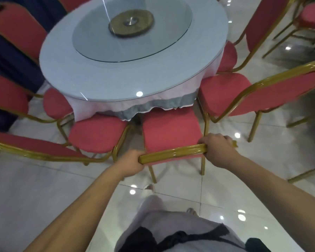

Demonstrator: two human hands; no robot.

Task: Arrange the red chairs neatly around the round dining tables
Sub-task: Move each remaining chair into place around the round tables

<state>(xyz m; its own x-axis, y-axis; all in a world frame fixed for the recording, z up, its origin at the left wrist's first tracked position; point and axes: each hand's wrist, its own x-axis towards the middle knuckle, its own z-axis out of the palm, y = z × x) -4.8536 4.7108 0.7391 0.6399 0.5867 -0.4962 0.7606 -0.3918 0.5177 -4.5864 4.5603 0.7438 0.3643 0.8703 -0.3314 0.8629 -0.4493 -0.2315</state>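
A red chair (169, 130) with a gold frame stands right in front of me, its seat tucked partly under the round white table (105, 77). My left hand (133, 163) grips the left end of its gold top rail. My right hand (219, 149) grips the right end of the same rail. On either side of it stand two more red chairs, one on the left (96, 133) and one on the right (224, 91), both facing the table.
A glass turntable (133, 28) sits on the table's middle. More red chairs ring the table at the left (7, 93) and far right (265, 20). The floor (180, 190) is glossy white tile. A dark curtain hangs at the far left.
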